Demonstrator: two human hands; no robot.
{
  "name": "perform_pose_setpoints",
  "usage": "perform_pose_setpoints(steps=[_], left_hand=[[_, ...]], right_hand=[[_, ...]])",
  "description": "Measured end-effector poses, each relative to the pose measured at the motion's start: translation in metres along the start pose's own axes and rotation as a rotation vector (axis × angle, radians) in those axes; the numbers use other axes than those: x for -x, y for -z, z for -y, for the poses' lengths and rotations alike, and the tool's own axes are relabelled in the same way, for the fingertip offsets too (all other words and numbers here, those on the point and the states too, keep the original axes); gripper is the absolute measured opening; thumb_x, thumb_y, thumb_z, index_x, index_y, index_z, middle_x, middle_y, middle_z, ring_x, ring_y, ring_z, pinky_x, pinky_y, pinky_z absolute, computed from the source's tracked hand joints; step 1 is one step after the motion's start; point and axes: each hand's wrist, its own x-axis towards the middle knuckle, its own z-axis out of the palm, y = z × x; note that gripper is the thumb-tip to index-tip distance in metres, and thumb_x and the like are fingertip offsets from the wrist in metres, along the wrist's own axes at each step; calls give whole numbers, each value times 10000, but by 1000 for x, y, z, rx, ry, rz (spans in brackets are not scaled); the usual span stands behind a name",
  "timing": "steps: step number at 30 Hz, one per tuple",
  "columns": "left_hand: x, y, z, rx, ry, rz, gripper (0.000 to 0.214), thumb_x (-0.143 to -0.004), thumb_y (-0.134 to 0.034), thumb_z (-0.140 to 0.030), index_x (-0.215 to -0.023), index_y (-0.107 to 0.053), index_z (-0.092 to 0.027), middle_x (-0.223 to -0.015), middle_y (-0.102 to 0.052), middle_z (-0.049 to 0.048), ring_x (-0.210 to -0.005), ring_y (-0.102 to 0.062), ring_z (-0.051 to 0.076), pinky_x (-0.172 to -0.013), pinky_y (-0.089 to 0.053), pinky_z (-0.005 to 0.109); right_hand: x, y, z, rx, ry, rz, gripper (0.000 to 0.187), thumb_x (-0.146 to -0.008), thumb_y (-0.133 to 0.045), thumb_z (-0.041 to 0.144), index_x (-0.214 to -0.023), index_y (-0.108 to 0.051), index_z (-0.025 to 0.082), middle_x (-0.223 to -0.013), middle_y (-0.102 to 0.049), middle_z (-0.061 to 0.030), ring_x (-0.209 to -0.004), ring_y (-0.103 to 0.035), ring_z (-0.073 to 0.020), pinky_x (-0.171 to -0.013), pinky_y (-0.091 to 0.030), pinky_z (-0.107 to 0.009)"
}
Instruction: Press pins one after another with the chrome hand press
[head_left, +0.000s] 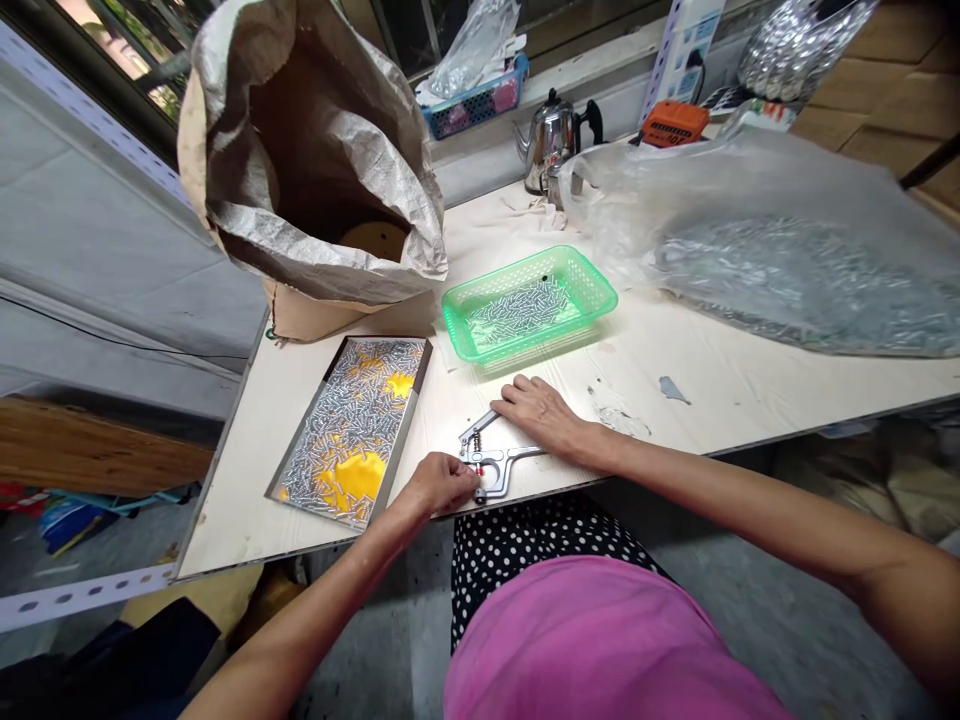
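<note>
1. R hand [544, 415] palm-down, fingers curled over upper lever, grasping silver metal hand press [501, 457] at table's front edge.
2. L hand [442, 482] bent in, fingertips bunched by press's red bit; can't tell if they pinch anything, too small.
3. Pale wood-look table [750, 390]: yellow-bottomed rectangular tray [360, 475] L, translucent green plastic basket [592, 290] behind press, both w/ silver pins.
4. Shiny steel kettle [553, 140] nr window wall.

Passage between tray [360, 475] and lever tool [505, 458], green basket [525, 346] and sack [379, 165] blocking beyond
</note>
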Motion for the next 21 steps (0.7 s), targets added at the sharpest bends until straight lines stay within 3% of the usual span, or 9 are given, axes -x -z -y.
perform_pose_setpoints(steps=[4, 9, 16, 21], left_hand=[[3, -4, -5, -53, 25, 19, 368, -660, -637, -478, -490, -512, -177, -411, -442, -39, -400, -358, 82, -434, -250, 228], [10, -11, -12, -142, 18, -123, 293, -705, -604, -362, -501, -523, -168, -415, -453, -41, -414, -389, 83, -454, -265, 218], [14, -16, -17, 35, 119, -65, 223, -713, -604, -298, -564, -488, -179, -440, -457, -52, -407, -423, 82, -426, -311, 196], [15, -17, -22, 48, 189, -92, 197, -718, -631, -270, -600, -509, -170, -438, -465, -54, -419, -460, 90, -434, -359, 195]], right_hand=[[0, -3, -3, 34, 11, -23, 191, -972, -446, 155, -987, -637, 152, -987, -609, -93, -965, -453, -240, -743, -282, -350], [4, -1, -6, 51, 0, 5, 201, -974, -439, 151, -1017, -635, 144, -998, -609, -103, -944, -462, -238, -744, -282, -343], [10, -2, -11, 50, -38, -7, 207, -980, -426, 163, -1025, -628, 152, -1004, -605, -95, -939, -453, -242, -743, -282, -342], [10, -2, -12, 17, -33, -12, 201, -975, -432, 167, -1023, -627, 156, -1018, -598, -97, -946, -450, -235, -758, -302, -334]])
